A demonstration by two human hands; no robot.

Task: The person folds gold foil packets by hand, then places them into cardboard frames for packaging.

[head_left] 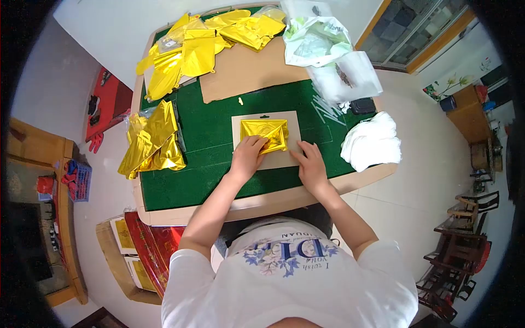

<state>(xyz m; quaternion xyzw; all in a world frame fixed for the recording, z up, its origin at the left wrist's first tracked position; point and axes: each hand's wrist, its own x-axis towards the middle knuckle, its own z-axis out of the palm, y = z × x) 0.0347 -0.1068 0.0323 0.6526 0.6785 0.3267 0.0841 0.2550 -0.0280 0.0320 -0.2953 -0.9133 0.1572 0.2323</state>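
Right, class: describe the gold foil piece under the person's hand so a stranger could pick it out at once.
Start at the green table, then find the tan card near its front edge. The folded gold foil lies on that card, under the left hand. Unlike the loose gold heaps further left and back, it is a flat packet.

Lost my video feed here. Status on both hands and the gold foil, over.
Left hand pressing folded gold foil onto backing card. Right hand flat on card's right edge, holding nothing. Loose foil pile lies left, apart from the card.
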